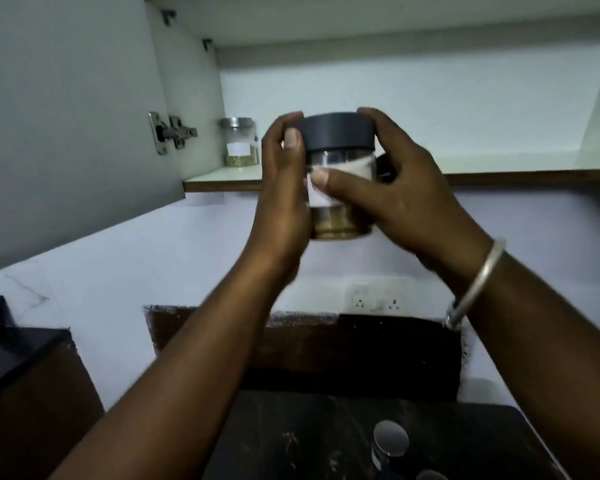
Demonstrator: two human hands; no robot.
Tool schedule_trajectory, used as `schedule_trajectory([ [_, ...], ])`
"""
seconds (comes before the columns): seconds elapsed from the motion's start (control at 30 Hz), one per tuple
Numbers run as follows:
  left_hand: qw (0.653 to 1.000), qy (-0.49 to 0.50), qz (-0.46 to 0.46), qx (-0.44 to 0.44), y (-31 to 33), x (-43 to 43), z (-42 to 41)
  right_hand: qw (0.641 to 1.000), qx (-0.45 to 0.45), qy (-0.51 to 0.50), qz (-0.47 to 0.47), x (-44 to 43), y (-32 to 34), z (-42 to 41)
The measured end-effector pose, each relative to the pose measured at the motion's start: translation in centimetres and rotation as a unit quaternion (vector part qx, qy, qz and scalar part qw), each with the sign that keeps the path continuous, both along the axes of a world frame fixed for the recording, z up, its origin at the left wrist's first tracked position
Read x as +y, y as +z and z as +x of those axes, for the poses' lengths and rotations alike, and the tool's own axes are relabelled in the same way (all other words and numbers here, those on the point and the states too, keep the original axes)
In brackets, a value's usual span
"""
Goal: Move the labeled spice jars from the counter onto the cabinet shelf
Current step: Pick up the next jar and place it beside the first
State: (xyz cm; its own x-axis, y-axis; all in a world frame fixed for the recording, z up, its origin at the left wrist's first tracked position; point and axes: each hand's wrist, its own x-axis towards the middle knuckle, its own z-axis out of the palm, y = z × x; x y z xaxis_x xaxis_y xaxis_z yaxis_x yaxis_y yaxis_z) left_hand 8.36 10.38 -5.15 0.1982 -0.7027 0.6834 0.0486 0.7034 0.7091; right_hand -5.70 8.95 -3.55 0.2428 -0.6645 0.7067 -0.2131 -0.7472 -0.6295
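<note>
A glass spice jar (336, 216) with a dark lid, a white label and brownish contents is raised in front of the cabinet shelf (222, 183). My left hand (283, 188) grips its left side, thumb on the lid's edge. My right hand (402, 195) wraps its right side, thumb across the label. A second labeled jar (240, 142) with a silver lid stands at the shelf's far left. On the dark counter (309, 445) below, a silver-lidded jar (390, 443) is seen from above, and another lid (430, 475) peeks in at the bottom edge.
The cabinet door (73, 116) hangs open on the left, with its hinge (174, 133) by the shelf. A wall socket (378, 301) sits below the shelf. A dark appliance (11, 351) stands at lower left. A metal bangle (475, 282) circles my right wrist.
</note>
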Motion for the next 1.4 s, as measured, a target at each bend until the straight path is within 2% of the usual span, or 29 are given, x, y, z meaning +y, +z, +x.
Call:
schedule_trajectory([
  [0.13,0.996,0.069,-0.021,-0.056,5.1,-6.5,4.1,1.000,-0.002,-0.004,0.015,-6.2,5.7,3.5],
  [0.23,0.977,0.183,-0.001,-0.113,6.2,-11.8,8.3,0.998,-0.001,-0.010,0.057,-11.5,8.0,6.5],
  [0.27,0.959,0.243,0.017,-0.146,5.9,-13.5,9.9,0.998,0.000,-0.014,0.065,-13.3,8.6,7.6],
  [0.33,0.895,0.348,0.063,-0.273,4.8,-16.4,13.0,0.997,0.008,-0.036,0.071,-17.0,9.3,9.6],
  [0.4,0.817,0.399,0.125,-0.396,3.4,-17.9,14.9,0.995,0.038,-0.058,0.069,-20.6,9.6,11.6],
  [0.47,0.785,0.415,0.142,-0.436,3.1,-18.8,15.4,0.992,0.081,-0.079,0.060,-24.1,9.9,13.5],
  [0.7,0.771,0.427,0.144,-0.450,3.0,-20.6,16.5,0.972,0.175,-0.137,0.075,-31.7,8.7,18.4],
  [0.9,0.761,0.436,0.125,-0.464,2.6,-21.3,16.8,0.953,0.239,-0.164,0.091,-34.6,8.0,20.7],
  [1.1,0.750,0.444,0.123,-0.474,2.6,-21.5,16.7,0.949,0.248,-0.160,0.113,-35.1,7.8,20.3],
  [1.27,0.756,0.448,0.105,-0.465,2.7,-21.2,16.6,0.946,0.266,-0.142,0.116,-34.0,7.1,19.7],
  [1.33,0.765,0.443,0.096,-0.457,2.7,-21.0,16.5,0.931,0.310,-0.169,0.089,-32.7,7.1,18.7],
  [1.4,0.778,0.440,0.084,-0.441,2.8,-21.1,16.6,0.911,0.361,-0.170,0.104,-31.2,7.6,17.9],
])
